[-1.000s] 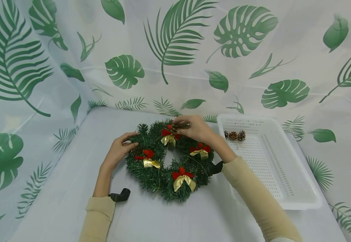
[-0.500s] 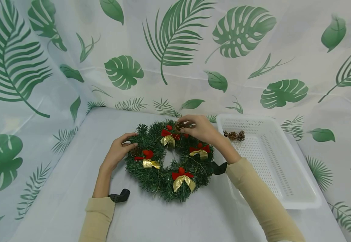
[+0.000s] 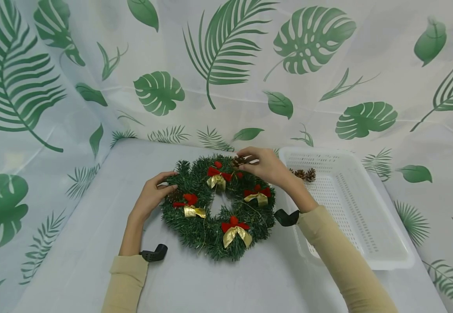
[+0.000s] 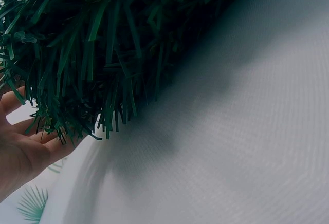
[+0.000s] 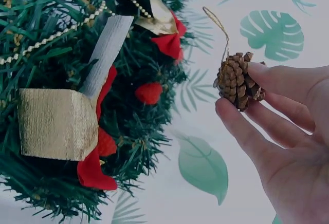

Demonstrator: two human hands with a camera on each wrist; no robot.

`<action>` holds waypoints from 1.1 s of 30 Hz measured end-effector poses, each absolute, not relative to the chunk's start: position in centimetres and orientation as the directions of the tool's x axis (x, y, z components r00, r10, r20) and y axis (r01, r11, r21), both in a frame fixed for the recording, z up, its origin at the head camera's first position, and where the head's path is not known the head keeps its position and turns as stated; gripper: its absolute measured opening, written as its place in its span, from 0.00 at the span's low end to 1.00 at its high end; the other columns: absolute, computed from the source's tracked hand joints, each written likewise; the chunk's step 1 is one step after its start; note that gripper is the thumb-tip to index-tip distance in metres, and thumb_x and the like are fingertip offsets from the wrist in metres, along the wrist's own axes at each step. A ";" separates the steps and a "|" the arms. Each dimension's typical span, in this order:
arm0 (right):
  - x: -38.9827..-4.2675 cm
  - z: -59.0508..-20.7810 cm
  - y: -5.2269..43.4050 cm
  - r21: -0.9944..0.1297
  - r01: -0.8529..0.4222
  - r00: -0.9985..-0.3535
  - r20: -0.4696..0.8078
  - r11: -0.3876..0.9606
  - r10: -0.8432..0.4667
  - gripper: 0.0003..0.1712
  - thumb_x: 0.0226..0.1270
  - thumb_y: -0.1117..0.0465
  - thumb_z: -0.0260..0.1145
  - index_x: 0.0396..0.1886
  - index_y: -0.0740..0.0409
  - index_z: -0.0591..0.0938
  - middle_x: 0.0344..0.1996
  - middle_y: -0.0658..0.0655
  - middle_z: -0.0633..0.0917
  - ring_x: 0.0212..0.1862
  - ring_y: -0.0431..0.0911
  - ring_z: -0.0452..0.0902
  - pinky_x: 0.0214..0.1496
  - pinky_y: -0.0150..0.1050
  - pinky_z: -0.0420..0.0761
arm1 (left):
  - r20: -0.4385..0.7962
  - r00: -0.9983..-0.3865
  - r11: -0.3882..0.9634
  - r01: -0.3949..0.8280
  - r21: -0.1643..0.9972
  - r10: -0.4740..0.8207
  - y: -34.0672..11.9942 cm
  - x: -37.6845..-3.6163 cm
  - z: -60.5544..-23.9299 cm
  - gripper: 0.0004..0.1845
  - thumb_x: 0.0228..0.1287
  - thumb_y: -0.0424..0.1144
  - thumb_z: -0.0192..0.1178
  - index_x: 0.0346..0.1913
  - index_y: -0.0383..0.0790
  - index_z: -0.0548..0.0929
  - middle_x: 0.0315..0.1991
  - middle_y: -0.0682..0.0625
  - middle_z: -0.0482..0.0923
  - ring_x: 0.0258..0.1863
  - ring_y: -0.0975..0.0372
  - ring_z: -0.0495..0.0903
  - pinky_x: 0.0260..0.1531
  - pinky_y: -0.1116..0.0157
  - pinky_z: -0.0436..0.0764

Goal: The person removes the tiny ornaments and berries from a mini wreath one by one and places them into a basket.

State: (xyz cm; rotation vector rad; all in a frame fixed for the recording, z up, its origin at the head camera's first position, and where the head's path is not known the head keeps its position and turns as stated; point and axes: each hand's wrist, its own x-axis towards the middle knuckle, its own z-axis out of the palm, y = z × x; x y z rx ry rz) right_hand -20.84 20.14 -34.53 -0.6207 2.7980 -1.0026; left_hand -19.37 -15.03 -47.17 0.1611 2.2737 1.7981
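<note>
A green wreath [image 3: 195, 228] with red-and-gold bows [image 3: 237, 237] lies on the white table. At its left edge my left hand [image 3: 150, 195] grips the greenery, thumb near a brown pine cone [image 3: 173, 195] set among the needles. In the left wrist view, fingers [image 4: 49, 144] reach in beside the wreath's edge, partly hidden. My right hand [image 3: 267, 166] pinches another pine cone [image 5: 237, 81] between thumb and fingers over the wreath's upper right. From that cone's top rises a thin gold loop [image 5: 220, 23]. The right wrist view shows the cone apart from the needles.
To the right stands a white perforated basket [image 3: 396, 243] with several pine cones [image 3: 308, 174] at its far left end, partly behind my right forearm. Leaf-patterned sheeting [image 3: 218, 117] rises behind and beside the table. Black wrist cameras [image 3: 286, 217] stick out from both wrists.
My right hand has moved a little to the right with the pine cone, away from the top bow. The left hand and the wreath have stayed in place.
</note>
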 end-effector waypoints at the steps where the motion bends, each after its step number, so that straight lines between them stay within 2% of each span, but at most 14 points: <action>1: -20.8 -34.5 20.3 -0.633 -0.335 -0.913 0.035 0.698 -0.407 0.22 0.73 0.62 0.69 0.65 0.59 0.82 0.63 0.63 0.83 0.58 0.58 0.84 0.55 0.50 0.85 | -0.117 -0.965 0.236 -0.060 0.970 0.233 -15.0 -19.4 -47.2 0.27 0.76 0.40 0.62 0.75 0.48 0.72 0.80 0.42 0.58 0.70 0.41 0.72 0.64 0.42 0.74; 9: -20.5 -34.2 21.3 -0.634 -0.336 -0.918 0.055 0.697 -0.393 0.23 0.72 0.62 0.69 0.64 0.61 0.81 0.62 0.64 0.83 0.58 0.59 0.84 0.56 0.49 0.85 | -0.113 -0.964 0.231 -0.056 0.971 0.239 -14.8 -19.4 -47.1 0.27 0.75 0.40 0.62 0.74 0.48 0.73 0.80 0.42 0.58 0.70 0.41 0.73 0.64 0.41 0.74; 17: -20.1 -33.8 22.1 -0.631 -0.319 -0.929 0.060 0.707 -0.365 0.23 0.72 0.62 0.70 0.64 0.60 0.82 0.61 0.63 0.83 0.58 0.58 0.85 0.56 0.50 0.85 | -0.108 -0.965 0.230 -0.051 0.972 0.240 -14.9 -19.5 -47.0 0.27 0.75 0.40 0.62 0.74 0.48 0.73 0.80 0.43 0.58 0.72 0.39 0.69 0.66 0.40 0.72; 33: -19.6 -33.8 24.6 -0.648 -0.292 -0.946 0.088 0.704 -0.312 0.22 0.71 0.63 0.71 0.63 0.61 0.82 0.57 0.64 0.86 0.57 0.59 0.85 0.57 0.50 0.85 | -0.112 -0.966 0.232 -0.057 0.971 0.233 -15.1 -19.4 -47.4 0.27 0.75 0.40 0.62 0.74 0.48 0.73 0.80 0.42 0.59 0.72 0.40 0.70 0.66 0.40 0.72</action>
